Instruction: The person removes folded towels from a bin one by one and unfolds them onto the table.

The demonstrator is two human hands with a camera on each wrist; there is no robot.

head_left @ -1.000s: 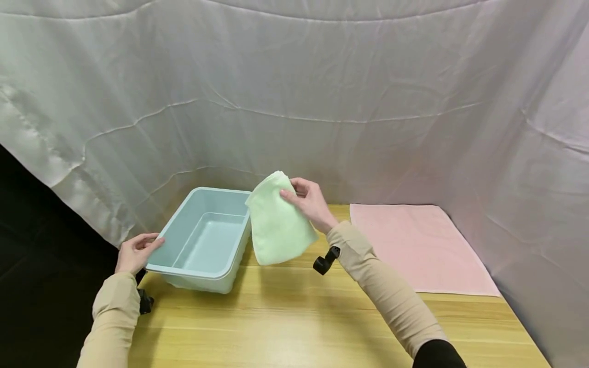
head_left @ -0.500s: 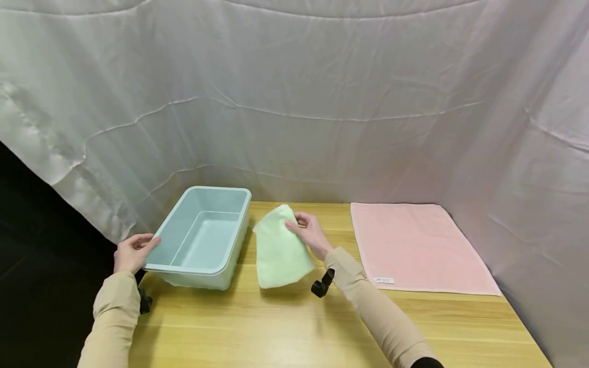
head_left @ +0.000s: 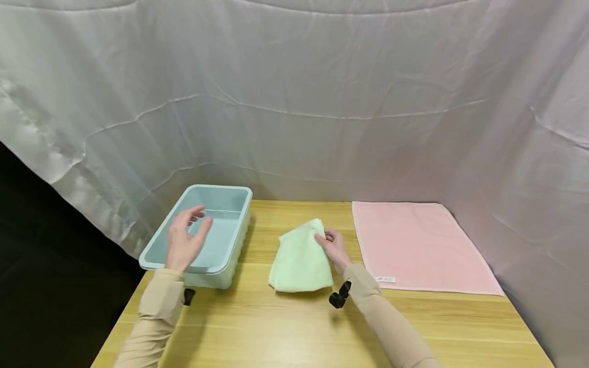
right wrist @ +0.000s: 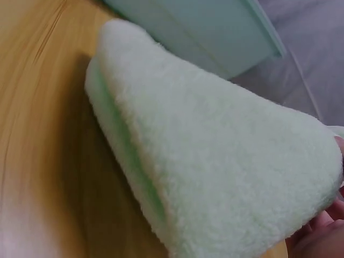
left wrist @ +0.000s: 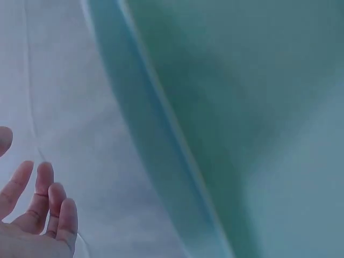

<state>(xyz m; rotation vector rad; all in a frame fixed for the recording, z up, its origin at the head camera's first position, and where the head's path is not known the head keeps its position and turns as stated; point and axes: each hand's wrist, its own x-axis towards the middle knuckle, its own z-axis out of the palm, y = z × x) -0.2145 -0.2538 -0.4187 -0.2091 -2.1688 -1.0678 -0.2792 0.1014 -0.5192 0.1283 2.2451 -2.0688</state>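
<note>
A folded pale green towel (head_left: 301,260) hangs from my right hand (head_left: 335,248), its lower edge close over the wooden table. Thumb and fingers pinch it near the upper right corner. The right wrist view has the fluffy towel (right wrist: 215,156) filling the middle, folded in layers, with part of the right hand (right wrist: 322,231) at the edge. My left hand (head_left: 186,240) is raised over the light blue plastic basin (head_left: 232,255), fingers loosely bent and holding nothing. In the left wrist view, that hand (left wrist: 37,215) appears beside the blurred basin wall (left wrist: 156,134).
A pink towel (head_left: 423,245) with a small white label lies flat at the table's right side. The wooden table (head_left: 257,327) extends in front. Grey-white curtains (head_left: 294,102) enclose the back and sides, and black fabric (head_left: 55,255) hangs at the left.
My left hand has let go of the basin's left rim and moved right, over the basin. The right hand has lowered the green towel toward the table and shifted it right.
</note>
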